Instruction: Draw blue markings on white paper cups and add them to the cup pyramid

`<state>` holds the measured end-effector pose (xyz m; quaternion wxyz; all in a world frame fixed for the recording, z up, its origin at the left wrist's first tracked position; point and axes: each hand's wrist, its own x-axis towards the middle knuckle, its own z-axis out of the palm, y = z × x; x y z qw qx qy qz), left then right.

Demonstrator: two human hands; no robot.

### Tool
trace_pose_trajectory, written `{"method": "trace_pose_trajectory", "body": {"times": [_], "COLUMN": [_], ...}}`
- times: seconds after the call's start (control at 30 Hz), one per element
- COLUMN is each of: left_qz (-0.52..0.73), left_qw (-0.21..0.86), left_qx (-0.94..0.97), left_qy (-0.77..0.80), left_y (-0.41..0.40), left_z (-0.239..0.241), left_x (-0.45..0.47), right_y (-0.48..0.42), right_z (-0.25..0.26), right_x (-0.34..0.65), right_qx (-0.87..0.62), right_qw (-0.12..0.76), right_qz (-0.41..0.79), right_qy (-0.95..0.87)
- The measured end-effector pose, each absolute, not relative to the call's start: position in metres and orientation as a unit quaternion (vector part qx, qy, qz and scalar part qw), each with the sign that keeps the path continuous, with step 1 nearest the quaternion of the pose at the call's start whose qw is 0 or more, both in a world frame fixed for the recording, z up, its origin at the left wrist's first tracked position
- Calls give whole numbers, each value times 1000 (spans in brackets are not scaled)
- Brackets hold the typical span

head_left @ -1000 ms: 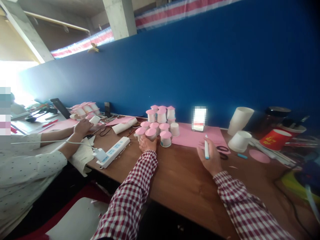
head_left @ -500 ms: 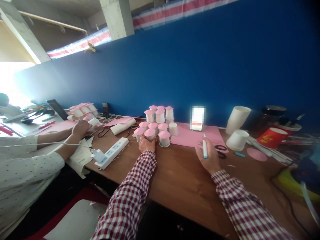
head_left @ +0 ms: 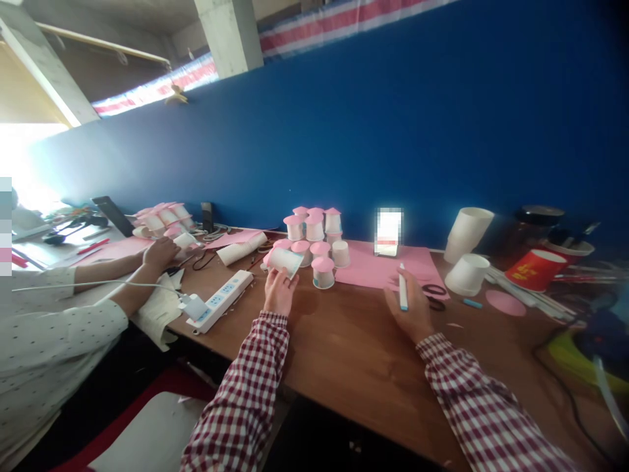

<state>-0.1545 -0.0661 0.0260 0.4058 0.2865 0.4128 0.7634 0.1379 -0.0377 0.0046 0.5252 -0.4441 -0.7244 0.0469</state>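
Observation:
My left hand (head_left: 279,293) is closed round a small white paper cup with a pink lid (head_left: 284,259), held tilted just above the wooden table (head_left: 354,347). Behind it stands a cluster of several like cups (head_left: 314,239), some stacked. My right hand (head_left: 411,305) rests on the table and grips a white marker with a blue band (head_left: 403,288), upright, at the near edge of a pink paper sheet (head_left: 383,267).
A white power strip (head_left: 219,299) lies left of my left hand. Another person's hands (head_left: 160,252) work at more pink-lidded cups (head_left: 164,215) on the left. White cup stacks (head_left: 469,249), a red cup (head_left: 531,271), a pink disc (head_left: 505,303) and scissors (head_left: 435,293) sit to the right.
My left hand has lifted one pink-lidded cup out of the front of the cluster and tipped it sideways. My right hand with the marker has stayed in place.

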Motion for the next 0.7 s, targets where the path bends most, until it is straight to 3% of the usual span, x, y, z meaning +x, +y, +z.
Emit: {"method": "trace_pose_trajectory", "body": {"times": [0.2, 0.7], "left_qz": [739, 693], "left_qw": [523, 593], "left_qx": [284, 257], "left_qy": [316, 319], "left_y": [-81, -81], "left_z": [33, 37], "left_x": [-153, -144], "right_y": [-38, -38], "right_z": [6, 5], "right_x": [138, 139], "right_qx": [-453, -455], "right_qw": [513, 514], "right_qz": [48, 45], "right_qy": [-727, -726]}}
